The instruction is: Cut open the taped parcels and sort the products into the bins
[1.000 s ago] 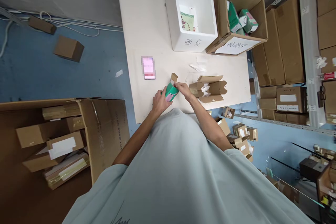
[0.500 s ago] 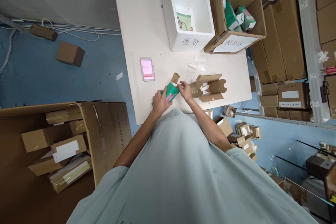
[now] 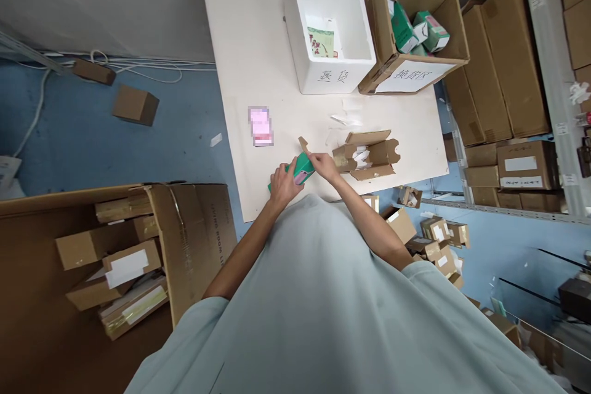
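Observation:
A green carton (image 3: 303, 164) with a pink patch on its side lies tilted in my hands near the table's front edge. My left hand (image 3: 283, 184) is wrapped round its body. At its other end, my right hand (image 3: 324, 166) has its fingers closed on the end by a raised brown flap (image 3: 303, 143); exactly what they pinch is partly hidden. Just right of that hand stands an opened brown cardboard box (image 3: 383, 154) with white paper inside. Farther left on the white table (image 3: 235, 74) lies a pink, blurred card (image 3: 261, 127).
A white foam box (image 3: 339, 77) holding a green printed packet stands at the back, beside a cardboard box (image 3: 418, 77) of green cartons. Paper scraps (image 3: 348, 117) lie in front. At left is a large carton (image 3: 198, 240) of parcels; shelving (image 3: 545, 61) stands right.
My right hand has moved slightly left and down onto the green carton's end, and the flap there has changed angle. My left hand keeps its hold. The view has shifted a little.

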`<state>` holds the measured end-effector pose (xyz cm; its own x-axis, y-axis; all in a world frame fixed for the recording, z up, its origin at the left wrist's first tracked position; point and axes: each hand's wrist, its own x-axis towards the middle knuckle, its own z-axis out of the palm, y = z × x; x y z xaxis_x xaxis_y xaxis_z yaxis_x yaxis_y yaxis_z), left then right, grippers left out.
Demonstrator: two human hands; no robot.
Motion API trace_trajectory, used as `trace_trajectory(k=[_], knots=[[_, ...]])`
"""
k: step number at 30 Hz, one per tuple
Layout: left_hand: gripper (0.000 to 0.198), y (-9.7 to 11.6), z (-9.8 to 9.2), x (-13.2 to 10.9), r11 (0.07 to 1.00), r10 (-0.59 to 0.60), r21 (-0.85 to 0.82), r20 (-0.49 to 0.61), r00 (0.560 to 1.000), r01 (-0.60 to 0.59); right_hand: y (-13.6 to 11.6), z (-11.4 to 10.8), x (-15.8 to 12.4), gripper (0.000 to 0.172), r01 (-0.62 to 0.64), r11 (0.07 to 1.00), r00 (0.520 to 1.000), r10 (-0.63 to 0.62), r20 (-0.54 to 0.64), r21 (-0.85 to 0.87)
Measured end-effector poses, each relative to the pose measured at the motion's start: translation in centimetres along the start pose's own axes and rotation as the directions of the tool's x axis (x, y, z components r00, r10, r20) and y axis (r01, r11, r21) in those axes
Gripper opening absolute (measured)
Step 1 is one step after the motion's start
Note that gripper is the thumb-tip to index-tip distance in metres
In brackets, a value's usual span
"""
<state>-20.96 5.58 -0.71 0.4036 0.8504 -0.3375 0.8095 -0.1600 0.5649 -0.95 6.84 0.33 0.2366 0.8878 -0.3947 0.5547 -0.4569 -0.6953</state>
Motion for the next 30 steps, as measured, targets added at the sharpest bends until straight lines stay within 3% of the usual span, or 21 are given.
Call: trace_trajectory(k=[4, 6, 8, 15, 20, 25, 30], knots=[[0.110, -0.6, -0.7, 0.0, 0.998, 0.049, -0.027, 0.063, 0.997, -0.048, 1.3, -1.8, 1.6, 0.061, -0.073, 0.974, 0.974, 0.115, -0.194, 0.213], [0.112, -0.7, -1.0, 0.0, 0.995, 0.084, -0.057, 0.106, 0.991, -0.079, 1.7, -2.6, 2.6, 0.066, -0.138, 0.934, 0.960, 0.208, -0.187, 0.329], [0.114, -0.7, -1.1, -0.1, 0.991, 0.101, -0.095, 0.128, 0.987, -0.089, 2.0, -3.1, 3.2, 0.066, -0.187, 0.896, 0.962, 0.250, -0.109, 0.403], [0.116, -1.4, -1.1, -0.2, 0.980, 0.059, -0.196, 0.112, 0.992, -0.036, 2.9, -4.2, 1.4, 0.057, -0.046, 0.890, 0.998, 0.063, -0.022, 0.454], [0.120, -1.7, -0.9, 0.1, 0.975, 0.040, -0.222, 0.119, 0.992, -0.013, 3.0, -4.9, -0.9, 0.054, 0.054, 0.857, 0.995, -0.088, 0.041, 0.512], [0.120, -1.0, -0.7, 0.3, 0.976, 0.050, -0.216, 0.154, 0.987, -0.016, 2.2, -4.7, -1.9, 0.042, 0.063, 0.887, 0.988, -0.121, 0.098, 0.457], [0.118, -0.4, -0.5, 0.4, 0.973, 0.072, -0.226, 0.156, 0.985, -0.035, 1.5, -4.7, -2.3, 0.044, 0.058, 0.895, 0.989, -0.111, 0.095, 0.443]])
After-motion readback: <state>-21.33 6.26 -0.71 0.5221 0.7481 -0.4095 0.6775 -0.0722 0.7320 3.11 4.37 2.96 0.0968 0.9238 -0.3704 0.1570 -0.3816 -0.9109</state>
